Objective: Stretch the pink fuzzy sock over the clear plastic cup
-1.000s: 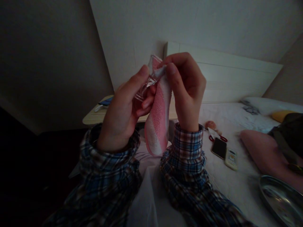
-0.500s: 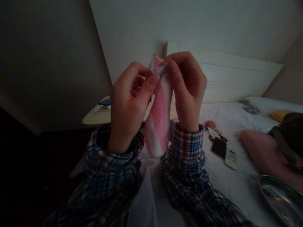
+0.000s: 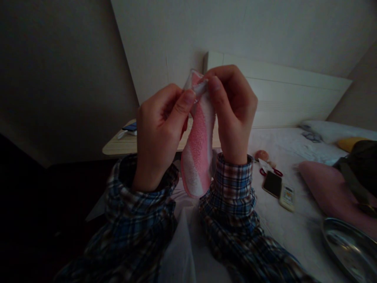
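A pink-and-white striped fuzzy cloth piece (image 3: 198,135) with a rounded lower end hangs between my hands, in front of my chest. My left hand (image 3: 165,122) pinches its upper left part between thumb and bent fingers. My right hand (image 3: 234,106) is closed on the white upper edge, its thumb tip pressing near the forefinger. Between the fingertips a whitish fold shows, and a pink tip with a clear-looking rim stands up behind it. What lies under the left fingers is hidden.
Behind my hands is a pale wooden tabletop (image 3: 123,145) holding a dark blue item. On the bed to the right lie red-handled scissors (image 3: 277,172), a dark phone (image 3: 272,184), a pale cased device (image 3: 287,197), a pink cushion (image 3: 326,184) and a round metal tray (image 3: 325,232).
My left hand has shifted slightly down, its fingers curled in closer. The cloth's lower end has swung a little to the right. My right hand stays almost still.
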Tool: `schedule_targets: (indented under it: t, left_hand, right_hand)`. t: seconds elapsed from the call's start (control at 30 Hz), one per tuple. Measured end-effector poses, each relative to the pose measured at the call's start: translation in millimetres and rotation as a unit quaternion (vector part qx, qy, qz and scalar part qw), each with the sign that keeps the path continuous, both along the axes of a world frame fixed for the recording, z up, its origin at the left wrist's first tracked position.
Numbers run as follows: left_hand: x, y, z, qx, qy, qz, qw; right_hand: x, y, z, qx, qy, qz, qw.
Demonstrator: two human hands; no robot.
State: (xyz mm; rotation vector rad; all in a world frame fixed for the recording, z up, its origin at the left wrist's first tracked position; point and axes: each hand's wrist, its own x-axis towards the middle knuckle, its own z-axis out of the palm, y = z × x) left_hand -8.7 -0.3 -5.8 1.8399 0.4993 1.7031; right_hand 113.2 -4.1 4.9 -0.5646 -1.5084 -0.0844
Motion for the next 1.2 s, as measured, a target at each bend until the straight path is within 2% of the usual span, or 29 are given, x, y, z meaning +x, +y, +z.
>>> schedule_targets:
  t: [0.23, 0.33, 0.6, 0.73, 0.87, 0.93, 1.0, 1.2]
  left_hand:
    - [4, -2, 5.0, 0.02, 0.01, 0.036, 0.999]
    - [5, -2, 5.6, 0.01, 0.021, 0.021, 1.0]
    - [8, 1, 3.1, -0.093, -0.029, -0.137, 0.986]
    - [5, 0, 7.6, -0.209, -0.031, -0.263, 0.941]
    - [1, 1, 12.4, -0.264, -0.01, -0.324, 0.908]
    - [1, 1, 12.3, -0.26, -0.013, -0.321, 0.911]
    - [3, 1, 10.5, -0.235, -0.023, -0.291, 0.927]
    - [9, -1, 5.5, -0.104, -0.016, -0.148, 0.983]
  right_hand:
    - [-2, -4, 0.7, 0.006, 0.008, -0.006, 1.0]
    - [-2, -4, 1.1, 0.004, -0.001, -0.007, 1.0]
    - [-2, -1, 2.3, 0.05, 0.024, 0.044, 0.998]
    - [0, -6, 0.7, 0.014, 0.001, 0.002, 1.0]
    - [1, -7, 0.5, 0.021, -0.002, 0.014, 1.0]
    - [1, -5, 1.2, 0.023, -0.006, 0.018, 1.0]
    - [1, -4, 2.2, 0.022, -0.005, 0.01, 1.0]
    - [3, -1, 4.2, 0.018, 0.001, -0.005, 1.0]
